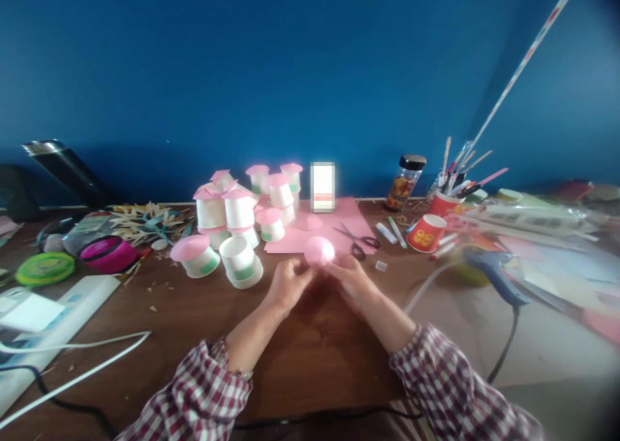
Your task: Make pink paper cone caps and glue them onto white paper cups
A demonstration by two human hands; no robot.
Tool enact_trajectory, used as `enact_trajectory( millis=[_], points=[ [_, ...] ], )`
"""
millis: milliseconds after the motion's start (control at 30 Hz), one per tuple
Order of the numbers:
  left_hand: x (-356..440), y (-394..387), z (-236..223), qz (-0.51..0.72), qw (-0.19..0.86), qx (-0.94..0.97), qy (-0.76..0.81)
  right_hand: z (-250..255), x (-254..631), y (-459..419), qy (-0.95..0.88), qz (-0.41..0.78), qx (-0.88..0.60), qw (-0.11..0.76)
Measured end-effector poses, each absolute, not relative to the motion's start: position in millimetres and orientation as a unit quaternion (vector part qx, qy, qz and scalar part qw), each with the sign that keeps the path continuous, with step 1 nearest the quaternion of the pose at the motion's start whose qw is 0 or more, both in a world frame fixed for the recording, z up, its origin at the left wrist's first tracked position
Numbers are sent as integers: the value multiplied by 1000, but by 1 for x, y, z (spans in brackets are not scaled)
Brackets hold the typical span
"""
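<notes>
A small pink paper cone [318, 251] is held up between both hands over the desk, its near edge pinched. My left hand [289, 282] closes thumb and fingers on its left side, and my right hand [352, 281] grips its right side. Just behind it, another pink paper cone [310, 223] lies on a pink sheet [334, 218]. Black scissors [356, 237] rest with blades apart on that sheet's right part. To the left stand several white paper cups with pink cone tops [239, 210], and a plain paper cup stack [237, 257] sits nearest my left hand.
A glue gun [498, 276] lies at right with its cable trailing. Beyond my right hand are a glue stick [386, 232], a red cup [426, 232] on its side and a cup of brushes [443, 203]. A power strip [92, 299] and white cable occupy the left.
</notes>
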State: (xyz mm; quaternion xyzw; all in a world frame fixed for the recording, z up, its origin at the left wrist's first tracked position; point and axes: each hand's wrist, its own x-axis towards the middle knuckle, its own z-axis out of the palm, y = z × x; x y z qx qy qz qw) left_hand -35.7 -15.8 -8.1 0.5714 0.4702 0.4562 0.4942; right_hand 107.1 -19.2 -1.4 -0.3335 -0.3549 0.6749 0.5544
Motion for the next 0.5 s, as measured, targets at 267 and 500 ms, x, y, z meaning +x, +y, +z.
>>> enact_trajectory(
  millis=[267,500],
  points=[
    [-35,-17,-8,443,487,584,475,3,108,-22,-357,664,-353,554],
    [-34,-17,-8,438,511,583,455,2,109,-18,-331,662,-359,569]
  ],
)
